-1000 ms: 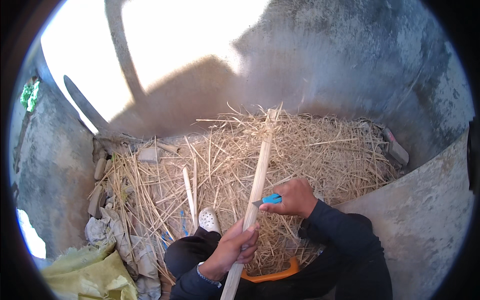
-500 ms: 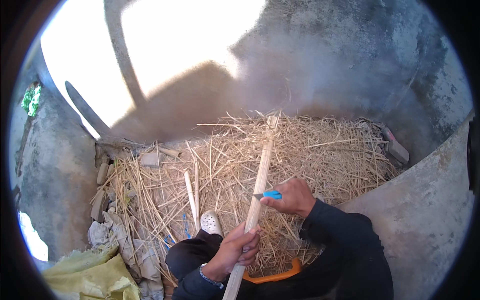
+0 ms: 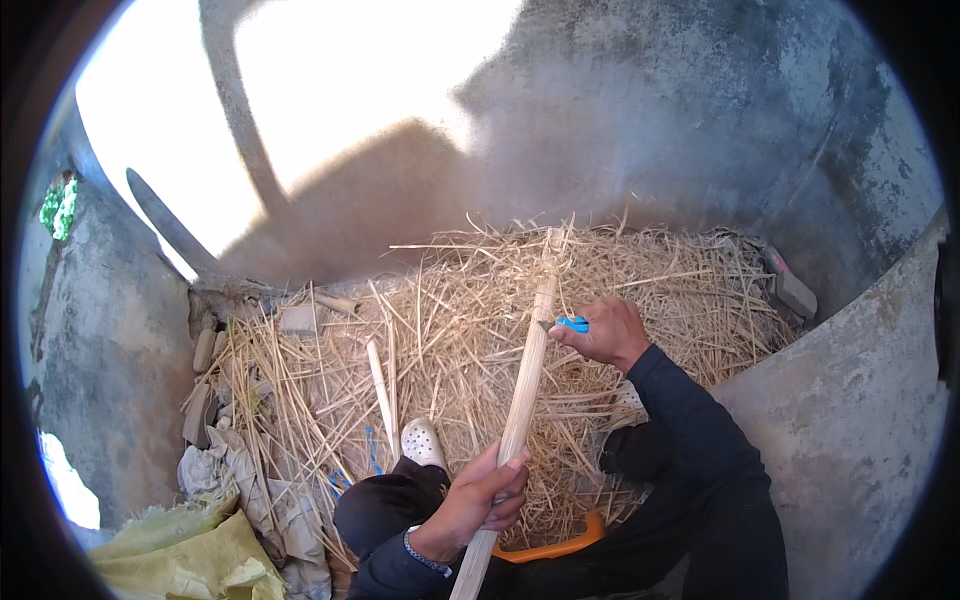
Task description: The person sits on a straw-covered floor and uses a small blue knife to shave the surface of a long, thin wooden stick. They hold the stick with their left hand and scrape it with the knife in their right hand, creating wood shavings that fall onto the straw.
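Observation:
My left hand (image 3: 484,500) is wrapped round the lower part of a long, pale wooden strip (image 3: 525,390), which slants up and away from me. Curled shavings cling near the strip's far end. My right hand (image 3: 612,333) is closed on a blue-handled utility knife (image 3: 572,324). Its dark blade lies against the strip's right side, well above my left hand. A cord bracelet circles my left wrist.
Straw-like shavings (image 3: 650,290) cover the ground up to the concrete wall (image 3: 640,120). An orange curved bar (image 3: 560,549) lies below the strip. Yellow sacking (image 3: 190,560) and pale cloth (image 3: 290,520) lie at lower left, near bricks (image 3: 200,410) and a thin split stick (image 3: 380,385).
My right hand and the knife have slid farther up the strip, away from me. The strip's far end has shifted slightly right. My left hand keeps its hold.

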Tool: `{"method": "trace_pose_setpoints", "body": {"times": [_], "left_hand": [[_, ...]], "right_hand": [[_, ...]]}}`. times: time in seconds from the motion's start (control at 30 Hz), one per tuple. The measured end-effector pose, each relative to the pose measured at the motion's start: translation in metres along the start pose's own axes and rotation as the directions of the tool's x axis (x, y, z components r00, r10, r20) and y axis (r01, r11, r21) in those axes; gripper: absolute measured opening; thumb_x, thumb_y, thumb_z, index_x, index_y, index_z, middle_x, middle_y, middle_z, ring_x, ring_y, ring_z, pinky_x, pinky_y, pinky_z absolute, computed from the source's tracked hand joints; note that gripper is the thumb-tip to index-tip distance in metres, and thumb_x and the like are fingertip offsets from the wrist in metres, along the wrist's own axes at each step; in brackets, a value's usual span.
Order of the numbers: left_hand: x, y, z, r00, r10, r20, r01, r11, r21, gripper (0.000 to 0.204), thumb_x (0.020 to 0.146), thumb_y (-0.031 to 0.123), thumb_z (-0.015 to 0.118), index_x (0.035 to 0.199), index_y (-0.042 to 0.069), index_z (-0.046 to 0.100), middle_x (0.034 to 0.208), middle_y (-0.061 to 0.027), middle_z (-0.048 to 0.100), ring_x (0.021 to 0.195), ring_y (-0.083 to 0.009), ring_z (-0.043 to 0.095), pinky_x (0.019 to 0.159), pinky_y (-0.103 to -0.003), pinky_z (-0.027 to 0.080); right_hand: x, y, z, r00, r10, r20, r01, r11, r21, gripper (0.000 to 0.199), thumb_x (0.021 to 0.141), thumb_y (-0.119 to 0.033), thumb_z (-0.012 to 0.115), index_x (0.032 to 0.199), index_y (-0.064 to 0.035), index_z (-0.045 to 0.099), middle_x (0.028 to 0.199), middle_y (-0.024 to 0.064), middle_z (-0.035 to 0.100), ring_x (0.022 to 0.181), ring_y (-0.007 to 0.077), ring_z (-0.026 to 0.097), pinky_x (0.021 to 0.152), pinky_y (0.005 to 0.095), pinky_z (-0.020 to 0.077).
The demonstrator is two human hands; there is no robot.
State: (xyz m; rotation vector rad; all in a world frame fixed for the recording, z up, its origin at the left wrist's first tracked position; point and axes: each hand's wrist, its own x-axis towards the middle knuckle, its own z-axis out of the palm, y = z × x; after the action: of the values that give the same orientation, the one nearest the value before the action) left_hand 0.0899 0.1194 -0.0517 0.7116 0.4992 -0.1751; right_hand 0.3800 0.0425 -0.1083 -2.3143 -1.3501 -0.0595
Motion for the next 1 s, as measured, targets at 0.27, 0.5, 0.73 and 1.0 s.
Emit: {"method": "trace_pose_setpoints", "body": {"times": [0.27,0.5,0.73,1.0], "left_hand": [[0.007,-0.012,0.005,0.999,-0.005,0.040,0.004,1.000,0.031,0.019,0.100,0.026,0.048,0.111,0.010,0.044,0.069,0.0028,0.036,0.042,-0.0039,0.028,0.036,-0.019,0.024],[0.011,-0.015,-0.004,0.998,-0.025,0.051,0.025,1.000,-0.002,0.018,0.101,0.022,0.046,0.114,0.009,0.046,0.067,0.0029,0.036,0.042,-0.0044,0.030,0.035,-0.020,0.026],[0.006,0.003,-0.016,0.999,0.020,-0.028,-0.022,0.996,-0.090,0.019,0.101,0.019,0.044,0.116,0.007,0.045,0.066,0.0024,0.036,0.042,-0.0043,0.031,0.035,-0.018,0.026],[0.002,0.006,-0.016,0.999,0.016,-0.040,-0.017,0.999,-0.035,0.020,0.102,0.024,0.043,0.114,0.009,0.044,0.066,0.0022,0.035,0.042,-0.0047,0.029,0.036,-0.019,0.025]], "right_hand": [[0.028,0.065,0.013,0.962,0.031,-0.272,-0.077,0.985,-0.158,0.068,0.079,-0.072,0.055,0.055,-0.0090,0.063,0.049,0.0122,0.056,0.047,0.0322,0.058,0.046,0.0435,0.0430],[0.014,0.046,0.003,0.888,0.368,0.275,-0.443,0.847,0.295,0.085,0.082,-0.080,0.043,0.044,-0.0043,0.041,0.042,0.0070,0.036,0.040,0.0203,0.040,0.044,0.0411,0.0340],[-0.052,-0.065,-0.010,0.943,-0.129,0.307,0.073,0.980,0.187,0.083,0.078,-0.083,0.042,0.048,-0.0075,0.056,0.042,0.0073,0.045,0.039,0.0248,0.049,0.043,0.0390,0.0381],[-0.037,-0.054,0.003,0.980,-0.048,0.195,0.011,0.982,0.189,0.077,0.078,-0.082,0.045,0.055,-0.0105,0.064,0.044,0.0083,0.053,0.042,0.0291,0.057,0.044,0.0409,0.0441]]}}
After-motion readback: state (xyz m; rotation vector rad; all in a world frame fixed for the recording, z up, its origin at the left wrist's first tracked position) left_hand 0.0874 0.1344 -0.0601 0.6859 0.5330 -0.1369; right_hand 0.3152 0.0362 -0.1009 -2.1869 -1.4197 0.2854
